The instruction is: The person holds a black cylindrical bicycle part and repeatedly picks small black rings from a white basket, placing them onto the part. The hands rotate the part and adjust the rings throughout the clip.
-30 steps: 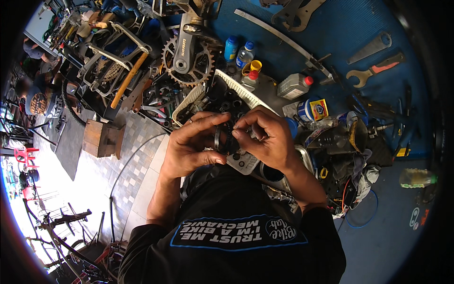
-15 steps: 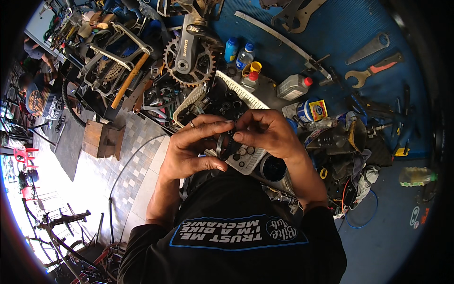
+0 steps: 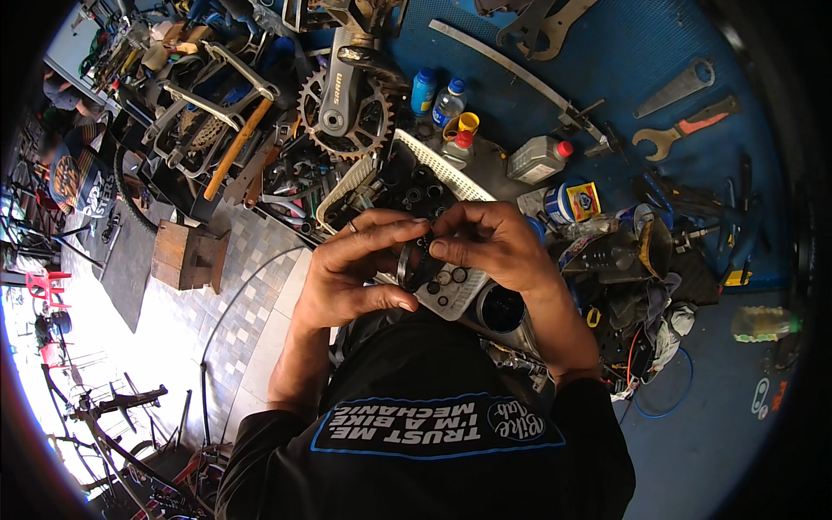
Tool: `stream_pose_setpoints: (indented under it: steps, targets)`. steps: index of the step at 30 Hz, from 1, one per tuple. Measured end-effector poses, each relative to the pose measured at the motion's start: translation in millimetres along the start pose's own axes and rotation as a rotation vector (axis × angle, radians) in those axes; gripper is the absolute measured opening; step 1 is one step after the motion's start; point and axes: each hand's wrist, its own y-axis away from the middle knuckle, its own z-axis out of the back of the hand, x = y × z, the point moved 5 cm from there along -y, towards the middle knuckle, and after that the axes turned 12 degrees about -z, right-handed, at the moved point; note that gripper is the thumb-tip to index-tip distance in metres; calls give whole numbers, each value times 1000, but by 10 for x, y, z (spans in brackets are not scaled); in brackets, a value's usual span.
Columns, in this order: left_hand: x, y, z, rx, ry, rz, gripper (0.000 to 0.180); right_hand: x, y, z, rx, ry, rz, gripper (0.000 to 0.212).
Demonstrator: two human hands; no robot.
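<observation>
In front of my chest I hold a dark ring-shaped bike part [image 3: 405,265] up on edge. My left hand [image 3: 347,270] has it between the thumb below and the fingers above. My right hand [image 3: 492,245] pinches at its far right side, thumb and forefinger pressed close; the fingers hide much of that contact. Under and beyond both hands, a white plastic basket [image 3: 452,166] is filled with dark greasy parts. Several small black rings [image 3: 444,300] lie on a pale tray between my wrists. A dark round tub [image 3: 501,308] stands beside my right wrist.
A crank with a chainring [image 3: 347,117] stands beyond the basket. Bottles [image 3: 423,91], a grey jug [image 3: 539,160] and a blue tub [image 3: 572,202] are at the far right. Wrenches [image 3: 685,123] hang on a blue panel. A wooden stool [image 3: 186,256] is leftward; another person [image 3: 78,173] is far left.
Both hands and the ring-shaped part stay almost where they were. At the far left the other person has shifted slightly.
</observation>
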Motion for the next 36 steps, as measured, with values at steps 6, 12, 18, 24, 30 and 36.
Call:
stream_pose_setpoints:
  steps: [6, 12, 18, 24, 30, 36]
  targets:
    - [13, -3, -30, -25, -10, 57, 74, 85, 20, -18, -39, 114, -27, 26]
    - [9, -17, -35, -20, -73, 44, 73, 61, -1, -15, -52, 182, -13, 21]
    - [16, -3, -33, -14, -88, 70, 72, -49, -59, 2, -6, 118, -59, 25]
    - [23, -6, -32, -9, -89, 61, 72, -43, -67, 6, 39, 103, -113, 23]
    - [144, 71, 33, -87, 194, 89, 76, -72, -79, -35, 17, -79, -37, 24]
    - [186, 98, 56, -118, 196, 83, 78, -37, -90, 14, 4, 46, -34, 15]
